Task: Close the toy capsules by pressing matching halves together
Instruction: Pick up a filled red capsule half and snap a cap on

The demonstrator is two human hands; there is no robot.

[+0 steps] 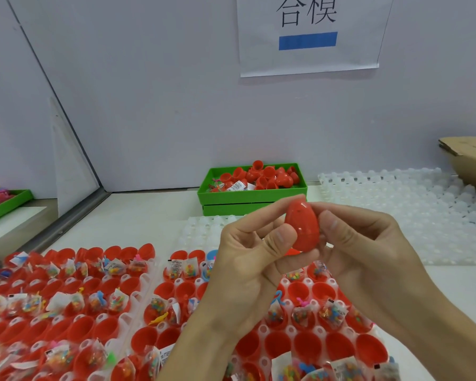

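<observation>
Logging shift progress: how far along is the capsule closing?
Done: no finished pile shows, so the count is unknown. In hand: one red capsule, halves together, held between the left hand and right hand, each with a grip on it. Left: nearly everything. The white trays below hold rows of open red halves, many with toy packets, and the green bin holds loose red caps.

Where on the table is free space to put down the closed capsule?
Bare tabletop lies between the green tray, the metal partition rail and the trays of red halves. Those trays are crowded. Both hands hold the red capsule.
</observation>
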